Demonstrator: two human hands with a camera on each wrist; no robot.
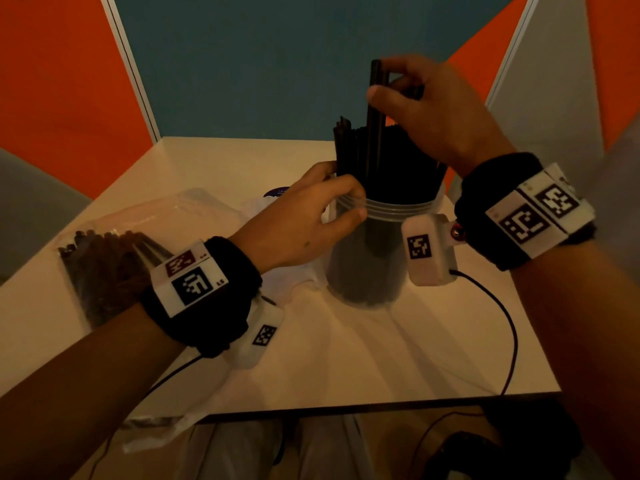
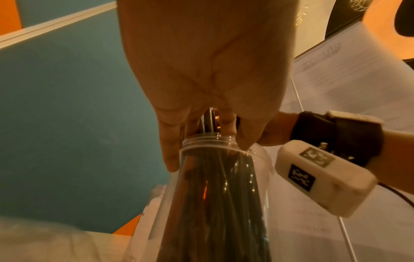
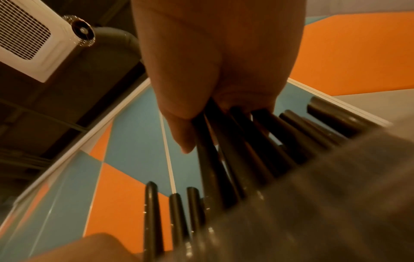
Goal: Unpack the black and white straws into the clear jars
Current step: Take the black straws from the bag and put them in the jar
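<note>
A clear jar [image 1: 367, 271] stands mid-table, packed with black straws [image 1: 398, 157] that rise well above its rim. My left hand [image 1: 311, 216] grips the jar's threaded neck [image 2: 208, 143], thumb on the near side and fingers round the left. My right hand [image 1: 426, 109] is above the jar and pinches a few black straws [image 1: 375, 98] near their top ends, held upright with their lower parts among the others. In the right wrist view the thumb and fingers clamp those straws [image 3: 212, 141]. No white straws show.
A clear plastic bag [image 1: 104, 268] holding more dark straws lies at the table's left. Crumpled clear wrapping [image 1: 277, 289] lies under my left wrist. A black cable [image 1: 509, 323] loops across the right of the table. Partition walls [image 1: 242, 64] close the back.
</note>
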